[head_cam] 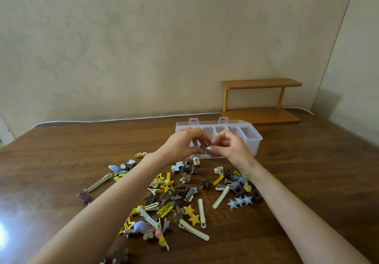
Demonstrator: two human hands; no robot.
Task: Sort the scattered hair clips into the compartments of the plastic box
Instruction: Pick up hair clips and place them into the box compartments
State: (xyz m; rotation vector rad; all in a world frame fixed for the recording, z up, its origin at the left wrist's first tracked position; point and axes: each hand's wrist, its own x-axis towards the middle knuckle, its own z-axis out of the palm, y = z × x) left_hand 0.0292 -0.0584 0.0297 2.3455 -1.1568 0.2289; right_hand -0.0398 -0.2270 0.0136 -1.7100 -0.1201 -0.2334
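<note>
Just in front of the plastic box [255, 140], left hand [181, 143] & right hand [232, 145] both pinch one small brown clip [203, 146] w/ fingertips, held above the table [307, 171]. Other clips [176, 198] lie scattered on the near side of the box. Clip is prob. light, stiff plastic, springy; grip its sides, not the teeth, or it may flick away.

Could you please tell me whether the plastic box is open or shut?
Open: the box shows its compartments, and its lid lies back behind, latches up.
</note>
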